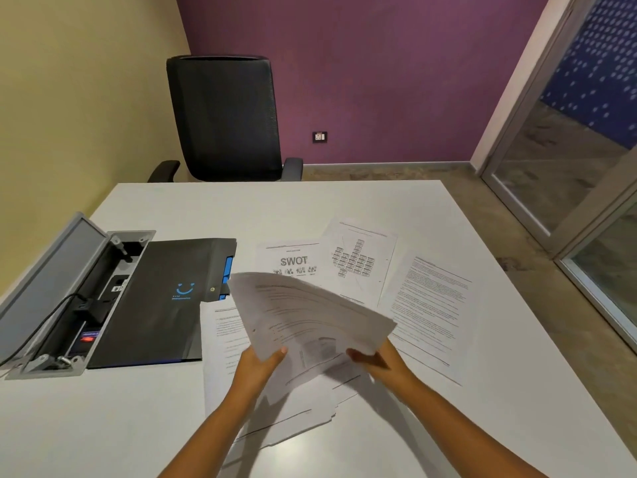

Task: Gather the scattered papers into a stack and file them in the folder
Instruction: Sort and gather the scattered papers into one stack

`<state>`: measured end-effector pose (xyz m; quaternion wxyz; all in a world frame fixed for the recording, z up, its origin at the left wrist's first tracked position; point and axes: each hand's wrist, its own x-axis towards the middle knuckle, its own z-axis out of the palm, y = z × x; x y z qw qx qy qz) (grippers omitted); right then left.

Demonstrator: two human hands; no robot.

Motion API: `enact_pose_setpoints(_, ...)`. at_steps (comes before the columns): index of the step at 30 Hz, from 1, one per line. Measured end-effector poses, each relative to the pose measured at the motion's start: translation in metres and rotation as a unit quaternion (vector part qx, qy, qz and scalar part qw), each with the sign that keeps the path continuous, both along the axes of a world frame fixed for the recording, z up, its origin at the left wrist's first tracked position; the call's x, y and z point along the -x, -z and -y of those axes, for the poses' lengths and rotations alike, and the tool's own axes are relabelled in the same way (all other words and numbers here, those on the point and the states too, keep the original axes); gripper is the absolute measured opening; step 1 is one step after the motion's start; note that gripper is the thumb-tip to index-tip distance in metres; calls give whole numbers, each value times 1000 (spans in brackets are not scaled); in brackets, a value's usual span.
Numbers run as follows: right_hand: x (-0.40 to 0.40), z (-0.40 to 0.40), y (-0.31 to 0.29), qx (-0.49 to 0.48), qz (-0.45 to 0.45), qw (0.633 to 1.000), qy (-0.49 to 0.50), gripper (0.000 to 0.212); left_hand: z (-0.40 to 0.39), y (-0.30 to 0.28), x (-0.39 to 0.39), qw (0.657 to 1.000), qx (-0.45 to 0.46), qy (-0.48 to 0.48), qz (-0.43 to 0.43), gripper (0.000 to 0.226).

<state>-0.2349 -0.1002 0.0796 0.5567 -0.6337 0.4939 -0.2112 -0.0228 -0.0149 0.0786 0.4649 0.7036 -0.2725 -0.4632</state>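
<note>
White table [344, 205], white papers [310, 312] with grey-black print, one saying SWOT [293, 261] in bold grey. Folder [162, 298] at 9 o'clock is black with a blue smiley and blue tabs. Black mesh chair [224, 115] at 12, purple wall [379, 63] behind it, pale yellow wall [69, 81] round 10.

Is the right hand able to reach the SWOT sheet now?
Probably not at once: the right hand and left hand both grip the lifted sheaf of papers, which overhangs the SWOT sheet.

Blurred print (lifted sheets [310, 312])
</note>
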Motion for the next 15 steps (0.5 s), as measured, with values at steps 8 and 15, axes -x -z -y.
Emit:
enact_pose_setpoints(8,-7,-8,18,34,-81,996,31,31,-15,12,-14,996,-25,-82,6,40)
enact_pose_setpoints(15,-45,-19,26,-2,-117,991,-59,47,-40,25,-26,973,-129,-183,50,28)
